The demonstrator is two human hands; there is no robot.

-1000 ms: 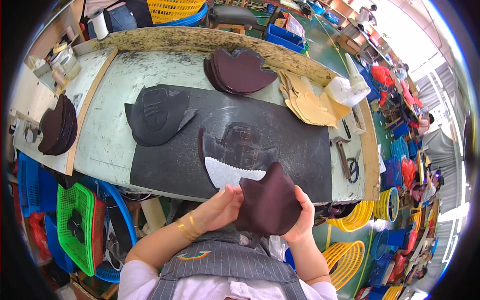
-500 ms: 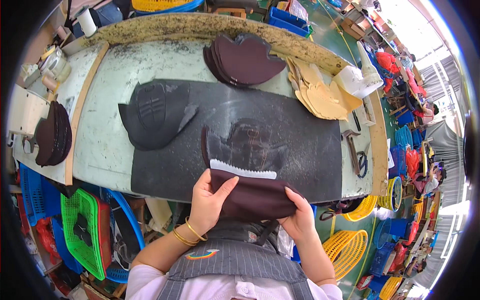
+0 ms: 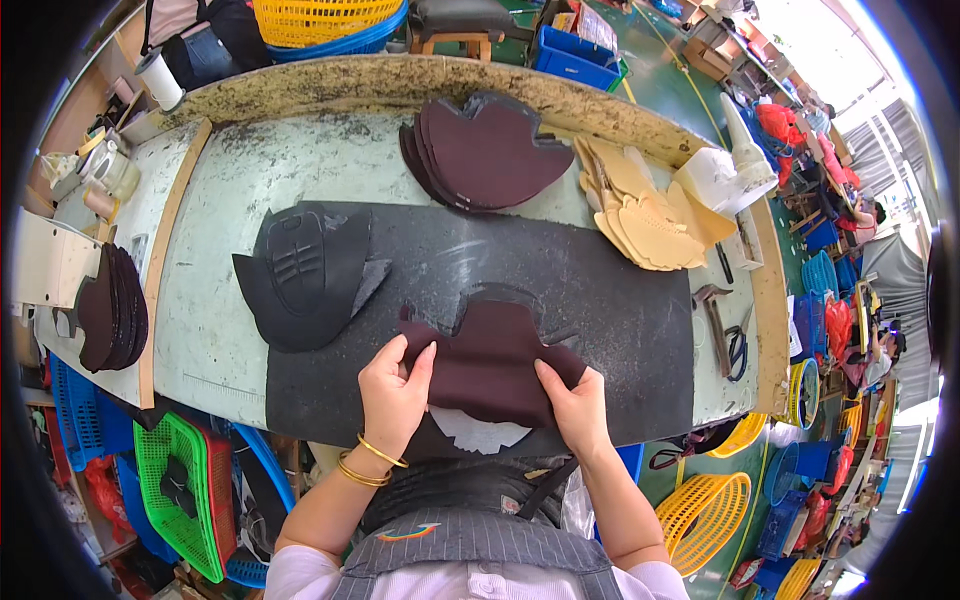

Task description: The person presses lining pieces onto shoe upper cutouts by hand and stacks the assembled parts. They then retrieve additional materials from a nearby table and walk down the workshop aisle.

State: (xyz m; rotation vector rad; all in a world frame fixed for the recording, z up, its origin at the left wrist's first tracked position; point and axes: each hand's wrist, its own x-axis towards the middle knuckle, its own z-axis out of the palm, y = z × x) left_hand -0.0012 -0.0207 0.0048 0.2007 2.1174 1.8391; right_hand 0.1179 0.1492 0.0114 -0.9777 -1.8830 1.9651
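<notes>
Left hand (image 3: 392,398) and right hand (image 3: 577,408) each pinch 1 side of the maroon piece (image 3: 492,352), thumbs uppermost, over the black mat (image 3: 640,310). Judgement: keep tension equal between the 2 grips, squaring edges before pressing, to limit creases.

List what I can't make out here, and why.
In the head view:
White piece: upper part hidden by the maroon piece.
Left hand and right hand: fingertips underneath hidden by that piece.
Back stack of maroon pieces: lower ones mostly covered by the top one.
Yellow basket: cut off by the picture's top edge.
</notes>
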